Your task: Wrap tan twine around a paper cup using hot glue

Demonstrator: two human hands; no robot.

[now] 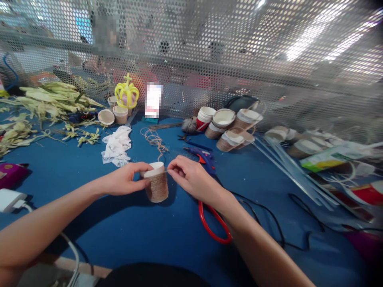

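My left hand grips a white paper cup at its left side, thumb outside and fingers at the rim. Brown twine covers most of the cup's wall, leaving a white band at the top. At the cup's right edge, my right hand pinches the twine strand between thumb and fingertips. Loose twine lies in a tangle behind the cup. A blue hot glue gun rests just beyond my right hand. Below that hand shows a red looped handle, its other end hidden.
White crumpled cloth lies left of the twine. Several twine-wrapped cups stand behind at right, near clear sticks. Dried husks, a yellow crown and a lit phone are at the back, before a perforated metal screen.
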